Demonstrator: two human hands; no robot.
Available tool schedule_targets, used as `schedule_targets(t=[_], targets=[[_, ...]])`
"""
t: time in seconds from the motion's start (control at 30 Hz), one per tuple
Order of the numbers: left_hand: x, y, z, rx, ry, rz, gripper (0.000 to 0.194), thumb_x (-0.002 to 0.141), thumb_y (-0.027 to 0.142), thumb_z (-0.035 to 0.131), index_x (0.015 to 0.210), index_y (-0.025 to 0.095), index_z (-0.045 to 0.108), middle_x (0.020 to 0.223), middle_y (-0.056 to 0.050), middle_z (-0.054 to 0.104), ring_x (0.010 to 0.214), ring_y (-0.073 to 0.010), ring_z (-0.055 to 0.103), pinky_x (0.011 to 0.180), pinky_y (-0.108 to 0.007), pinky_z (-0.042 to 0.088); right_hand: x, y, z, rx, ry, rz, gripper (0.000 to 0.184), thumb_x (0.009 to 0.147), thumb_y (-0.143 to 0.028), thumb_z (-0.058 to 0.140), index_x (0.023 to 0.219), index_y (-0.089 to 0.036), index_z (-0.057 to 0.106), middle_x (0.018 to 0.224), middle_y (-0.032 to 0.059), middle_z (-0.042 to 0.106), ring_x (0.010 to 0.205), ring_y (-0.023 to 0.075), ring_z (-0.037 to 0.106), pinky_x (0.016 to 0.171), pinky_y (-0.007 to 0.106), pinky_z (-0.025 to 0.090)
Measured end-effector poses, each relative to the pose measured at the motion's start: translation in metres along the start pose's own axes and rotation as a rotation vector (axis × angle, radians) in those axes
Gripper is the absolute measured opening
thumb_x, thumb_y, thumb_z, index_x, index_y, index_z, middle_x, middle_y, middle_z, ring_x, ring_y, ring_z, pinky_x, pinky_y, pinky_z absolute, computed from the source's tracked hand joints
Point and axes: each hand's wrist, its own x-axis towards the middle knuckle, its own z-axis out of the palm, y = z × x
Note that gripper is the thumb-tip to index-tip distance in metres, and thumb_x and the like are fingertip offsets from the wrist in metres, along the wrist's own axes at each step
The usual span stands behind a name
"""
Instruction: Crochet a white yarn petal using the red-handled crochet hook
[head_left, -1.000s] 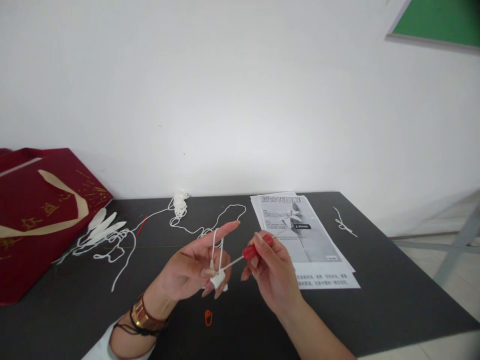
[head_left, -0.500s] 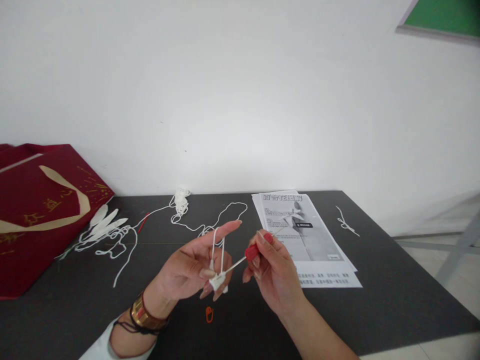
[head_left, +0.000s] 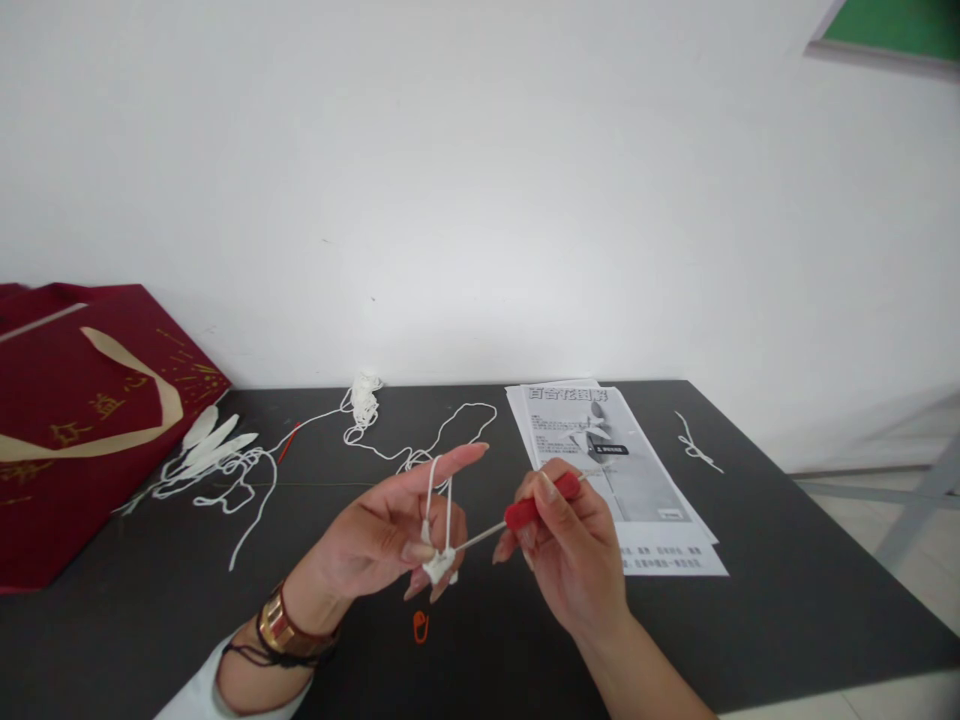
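Between the thumb and fingers of my left hand [head_left: 382, 535] is pinched a small white crochet piece [head_left: 439, 567]. White yarn [head_left: 449, 510] runs from it up over my outstretched left index finger. My right hand [head_left: 566, 545] grips a crochet hook [head_left: 529, 512] by its red handle. The hook's thin metal shaft points left and reaches the crochet piece; its tip is hidden in the stitches or yarn. Just below my left fingertips, an orange stitch marker [head_left: 421, 627] lies on the dark table [head_left: 480, 670].
A white yarn bundle [head_left: 365, 400] lies near the wall, its strand trailing towards my left hand. White crocheted petals [head_left: 217, 447] with loose tails and a thin red stick [head_left: 288, 442] lie left, beside a dark red bag [head_left: 97, 500]. Printed sheets [head_left: 652, 490] and a knotted yarn scrap [head_left: 697, 452] lie right.
My right hand and the crochet hook have drawn back slightly to the right, with the handle farther from the crochet piece. My left hand keeps nearly the same pose.
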Motion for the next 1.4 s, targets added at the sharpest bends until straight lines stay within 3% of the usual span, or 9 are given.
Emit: schedule_targets(t=[0.4,0.6,0.83,1.03,1.13,1.27,1.4], targets=[[-0.002,0.003,-0.002,0.073,0.035,-0.025,0.071,0.075,0.013,0.07,0.141,0.026,0.048,0.065,0.0,0.061,0.055,-0.0126,0.056,0.045,-0.018,0.039,-0.01,-0.005,-0.004,-0.283,-0.043,-0.241,0.018,0.092,-0.028,0.061,0.077,-0.019,0.061,0.06,-0.0025,0.061,0.047,0.0109,0.06,0.041,0.021,0.045],[-0.003,0.005,-0.007,0.168,0.039,-0.018,0.073,0.077,0.01,0.068,0.144,0.028,0.043,0.069,-0.001,0.06,0.06,-0.0133,0.056,0.047,-0.017,0.04,-0.018,-0.01,-0.004,-0.584,-0.118,-0.5,0.013,0.092,-0.014,0.053,0.083,-0.02,0.061,0.063,-0.002,0.057,0.053,0.0116,0.056,0.045,0.023,0.042],[-0.003,0.01,-0.008,0.332,0.076,-0.008,0.07,0.083,0.017,0.066,0.146,0.031,0.039,0.074,-0.001,0.057,0.062,-0.0124,0.051,0.053,-0.021,0.038,-0.026,-0.022,0.005,-1.003,-0.193,-0.781,0.015,0.084,-0.006,0.054,0.09,-0.018,0.06,0.068,0.0015,0.065,0.057,0.0138,0.062,0.052,0.026,0.05],[-0.003,0.011,-0.009,0.5,0.102,0.042,0.068,0.088,0.022,0.063,0.148,0.034,0.033,0.082,-0.001,0.056,0.067,-0.012,0.048,0.059,-0.024,0.04,-0.036,-0.029,0.004,-1.304,-0.336,-1.021,0.018,0.085,-0.008,0.059,0.103,-0.014,0.062,0.08,0.0074,0.073,0.079,0.0191,0.072,0.073,0.028,0.061],[-0.003,0.011,-0.008,0.549,0.127,0.077,0.067,0.089,0.02,0.062,0.148,0.036,0.033,0.082,0.0,0.056,0.069,-0.0122,0.048,0.062,-0.024,0.041,-0.037,-0.025,-0.002,-1.346,-0.416,-1.039,0.021,0.087,-0.011,0.061,0.108,-0.014,0.062,0.081,0.0069,0.074,0.082,0.0206,0.073,0.076,0.03,0.062],[-0.004,0.011,-0.005,0.585,0.158,0.148,0.069,0.089,0.016,0.061,0.148,0.038,0.031,0.084,-0.001,0.058,0.073,-0.0136,0.052,0.063,-0.025,0.043,-0.036,-0.014,-0.012,-1.238,-0.279,-1.048,0.025,0.089,-0.016,0.06,0.114,-0.015,0.06,0.089,0.0095,0.075,0.086,0.0219,0.072,0.072,0.033,0.063],[-0.005,0.01,-0.003,0.541,0.168,0.253,0.073,0.087,0.011,0.062,0.148,0.037,0.032,0.082,-0.001,0.061,0.074,-0.0149,0.055,0.064,-0.026,0.046,-0.036,-0.012,-0.017,-1.189,-0.353,-1.029,0.033,0.088,-0.013,0.061,0.121,-0.016,0.057,0.089,0.0087,0.075,0.089,0.0226,0.072,0.074,0.034,0.063]])
